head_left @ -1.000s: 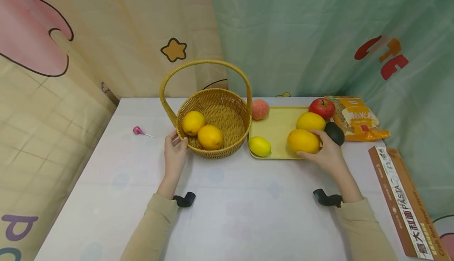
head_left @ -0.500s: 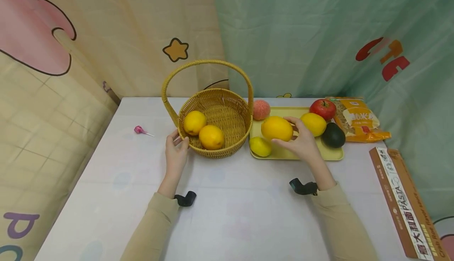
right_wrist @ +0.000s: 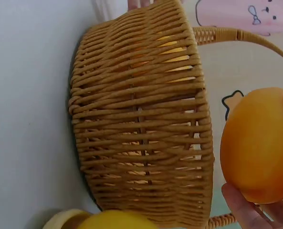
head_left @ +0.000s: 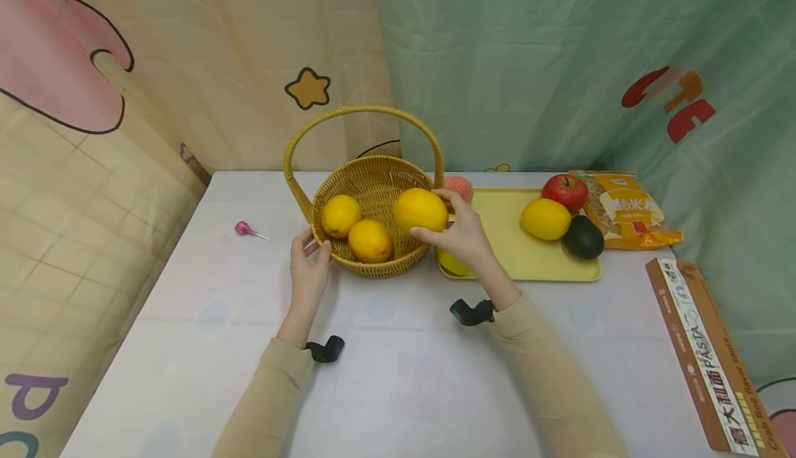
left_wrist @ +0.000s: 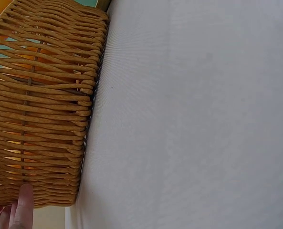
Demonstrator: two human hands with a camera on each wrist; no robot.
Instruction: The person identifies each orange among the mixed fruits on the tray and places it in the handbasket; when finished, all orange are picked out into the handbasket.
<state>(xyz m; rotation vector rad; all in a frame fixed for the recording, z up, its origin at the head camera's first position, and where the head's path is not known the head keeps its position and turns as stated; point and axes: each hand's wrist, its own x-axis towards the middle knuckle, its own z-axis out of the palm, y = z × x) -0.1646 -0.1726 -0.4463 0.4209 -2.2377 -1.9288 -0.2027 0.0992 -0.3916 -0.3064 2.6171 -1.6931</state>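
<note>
My right hand (head_left: 460, 232) holds a large orange-yellow lemon (head_left: 419, 211) between thumb and fingers, over the right side of the wicker basket (head_left: 413, 259). In the right wrist view, this lemon (right_wrist: 260, 145) appears beside the basket's rim, with fingertips (right_wrist: 236, 198) against it. Inside the basket, on its left, lie two similar lemons, one at the back (head_left: 340, 215) and one in front (head_left: 370, 242). My left hand (head_left: 309, 268) grips the basket's left front rim. A finger (left_wrist: 25, 202) lies against the woven wall (left_wrist: 41, 119) in the left wrist view.
Right of the basket, a yellow tray (head_left: 497, 254) bears a lemon (head_left: 545, 219), red apple (head_left: 564, 192), dark avocado (head_left: 583, 237) and partly hidden small lemon (head_left: 452, 263). Around it are a pink ball-like fruit (head_left: 459, 187), orange food bag (head_left: 628, 209) and pasta box (head_left: 709, 354). A lollipop (head_left: 249, 229) lies left.
My right hand has lifted the lemon off the tray and carried it left to over the basket. My left hand has stayed at the basket's rim.
</note>
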